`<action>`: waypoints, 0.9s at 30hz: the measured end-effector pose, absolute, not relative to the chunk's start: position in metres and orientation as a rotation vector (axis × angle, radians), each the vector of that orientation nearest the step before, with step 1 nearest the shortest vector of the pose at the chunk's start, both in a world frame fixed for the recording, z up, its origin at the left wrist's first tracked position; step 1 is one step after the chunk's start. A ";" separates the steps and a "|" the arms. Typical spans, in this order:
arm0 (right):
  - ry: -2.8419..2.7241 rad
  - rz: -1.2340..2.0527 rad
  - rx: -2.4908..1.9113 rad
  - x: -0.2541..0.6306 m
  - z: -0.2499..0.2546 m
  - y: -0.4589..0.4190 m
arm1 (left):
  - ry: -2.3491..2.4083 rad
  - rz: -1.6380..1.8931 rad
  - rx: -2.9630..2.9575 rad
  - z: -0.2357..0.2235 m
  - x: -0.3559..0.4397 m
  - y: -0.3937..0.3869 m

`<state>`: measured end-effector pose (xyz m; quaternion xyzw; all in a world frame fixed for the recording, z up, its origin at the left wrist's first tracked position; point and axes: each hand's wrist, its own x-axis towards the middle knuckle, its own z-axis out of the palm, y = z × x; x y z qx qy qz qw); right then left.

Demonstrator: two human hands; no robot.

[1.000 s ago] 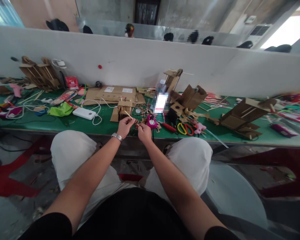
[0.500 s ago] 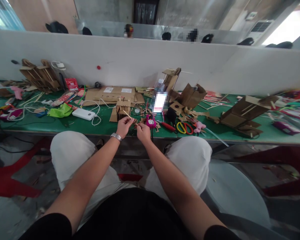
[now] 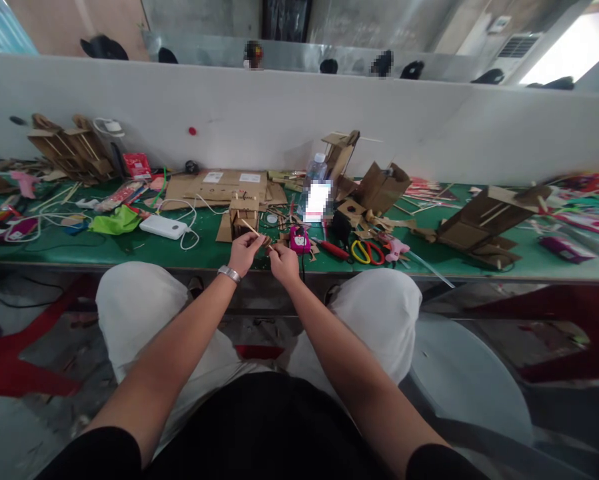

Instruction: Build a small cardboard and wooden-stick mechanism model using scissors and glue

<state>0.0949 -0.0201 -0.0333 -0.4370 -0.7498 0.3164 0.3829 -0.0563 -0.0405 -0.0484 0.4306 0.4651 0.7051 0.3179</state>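
Observation:
My left hand [image 3: 246, 254], a metal-banded watch on its wrist, is closed in a pinch around a thin pale wooden stick [image 3: 250, 228] that slants up and left. A hand's width to the right, my right hand [image 3: 284, 263] is pinched too; whatever lies between its fingertips is too small to make out. Small brown bits show between the two sets of fingers. Just beyond the left hand stands a small cardboard structure [image 3: 244, 212] with sticks through it. A magenta box-shaped item with a white picture [image 3: 299, 240] lies just past the right hand.
On the green table [image 3: 204, 257] lie a white power bank [image 3: 162, 227] with cables, a red-handled tool [image 3: 334, 250], scissors [image 3: 374, 253] and a pink glue gun [image 3: 395, 249]. A lit phone [image 3: 318, 202] leans by a bottle. Cardboard models [image 3: 484, 220] stand either side. A white partition [image 3: 259, 113] rises behind.
The view has shifted slightly, so everything sits a little further left and up. Both hands stay pinched close together over the table edge, with only slight finger movement.

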 end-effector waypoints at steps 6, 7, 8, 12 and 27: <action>-1.909 0.803 -1.093 0.096 -0.035 -0.019 | 1.247 1.859 1.186 -0.051 -0.058 -0.041; -1.909 0.804 -1.088 0.096 -0.035 -0.019 | 1.250 1.857 1.195 -0.051 -0.059 -0.042; -1.909 0.806 -1.083 0.096 -0.036 -0.019 | 1.254 1.855 1.204 -0.051 -0.059 -0.042; -1.909 0.813 -1.060 0.097 -0.037 -0.019 | 1.268 1.847 1.235 -0.049 -0.059 -0.045; -1.896 0.818 -1.059 0.097 -0.036 -0.019 | 1.289 1.852 1.242 -0.050 -0.058 -0.043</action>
